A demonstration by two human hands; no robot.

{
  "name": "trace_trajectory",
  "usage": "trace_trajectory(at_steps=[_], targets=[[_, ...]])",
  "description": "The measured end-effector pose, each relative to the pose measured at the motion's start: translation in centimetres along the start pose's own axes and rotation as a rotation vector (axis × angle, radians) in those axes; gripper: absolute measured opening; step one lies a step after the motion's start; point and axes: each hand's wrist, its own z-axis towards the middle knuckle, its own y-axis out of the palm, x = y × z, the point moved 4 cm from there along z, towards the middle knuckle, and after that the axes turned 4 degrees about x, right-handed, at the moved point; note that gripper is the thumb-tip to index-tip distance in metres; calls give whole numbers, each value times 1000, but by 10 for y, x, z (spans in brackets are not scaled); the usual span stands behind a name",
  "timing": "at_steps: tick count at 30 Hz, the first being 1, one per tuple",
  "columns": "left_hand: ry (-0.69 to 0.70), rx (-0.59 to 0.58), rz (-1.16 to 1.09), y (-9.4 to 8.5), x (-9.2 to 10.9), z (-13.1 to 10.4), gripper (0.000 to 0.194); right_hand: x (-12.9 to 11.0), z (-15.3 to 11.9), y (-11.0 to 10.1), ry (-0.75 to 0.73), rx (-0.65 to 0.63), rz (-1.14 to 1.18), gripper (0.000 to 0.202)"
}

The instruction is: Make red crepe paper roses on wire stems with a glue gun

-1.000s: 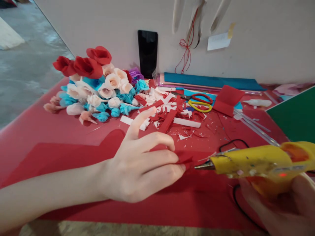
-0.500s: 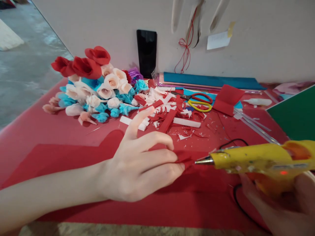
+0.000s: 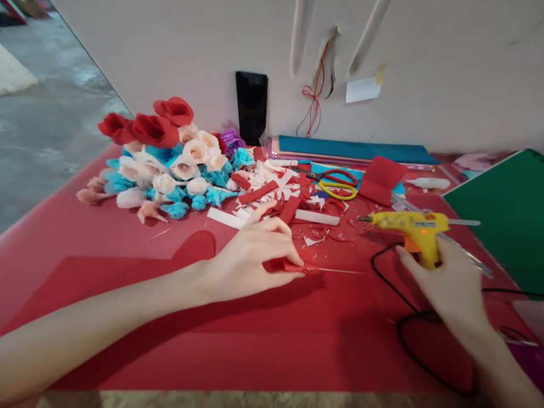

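My left hand (image 3: 250, 255) pinches a small rolled piece of red paper (image 3: 306, 269) between thumb and fingers, low over the red sheet on the table. From the roll a thin wire (image 3: 343, 271) sticks out to the right. At the right, my right hand (image 3: 450, 277) is wrapped round the handle of a yellow glue gun (image 3: 419, 224). The gun's metal nozzle points left, above and apart from the red roll, and a glue stick (image 3: 465, 222) shows at its back. Its small light glows orange.
Paper flowers (image 3: 170, 164) in red, white, blue and pink lie heaped at the left. Behind my left hand are paper scraps (image 3: 276, 187) and scissors (image 3: 338, 190). A black phone (image 3: 251, 107) leans on the wall. A green board (image 3: 501, 209) stands right; a black cord (image 3: 399, 340) loops by my right wrist.
The glue gun in my right hand has moved back and away from the red paper. My left hand has lowered slightly, and the wire now shows. The view has shifted a little.
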Motion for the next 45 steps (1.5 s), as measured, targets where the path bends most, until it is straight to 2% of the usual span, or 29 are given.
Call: trace_trajectory(at_steps=[5, 9, 13, 15, 18, 20, 23, 25, 29, 31, 34, 45], targets=[[5, 46, -45, -9, 0, 3, 5, 14, -1, 29, -14, -162, -86, 31], [48, 116, 15, -25, 5, 6, 5, 3, -2, 23, -62, -135, -183, 44], [104, 206, 73, -40, 10, 8, 7, -28, 6, -15, -162, 15, -127, 64], [121, 246, 98, -43, 12, 8, 8, -50, 7, -42, -224, 72, -28, 57], [142, 256, 111, -39, 14, 6, 7, -85, 4, -81, -325, 90, 237, 30], [155, 225, 115, -31, 17, 4, 5, -104, -2, -94, -420, 47, 271, 36], [208, 180, 120, -21, 22, 0, 2, -121, -6, -86, -538, -58, 209, 45], [257, 165, 129, -17, 26, -3, 1, -128, -6, -74, -593, -91, 247, 36], [318, 174, 193, -15, 30, -8, 6, -137, -3, -55, -597, -262, 458, 22], [334, 189, 228, -16, 31, -9, 9, -142, -2, -56, -585, -301, 569, 18], [362, 216, 250, -18, 34, -11, 10, -149, -1, -66, -563, -296, 697, 12], [422, 206, 286, -31, 50, -3, 13, -155, 1, -80, -469, -435, 873, 22]])
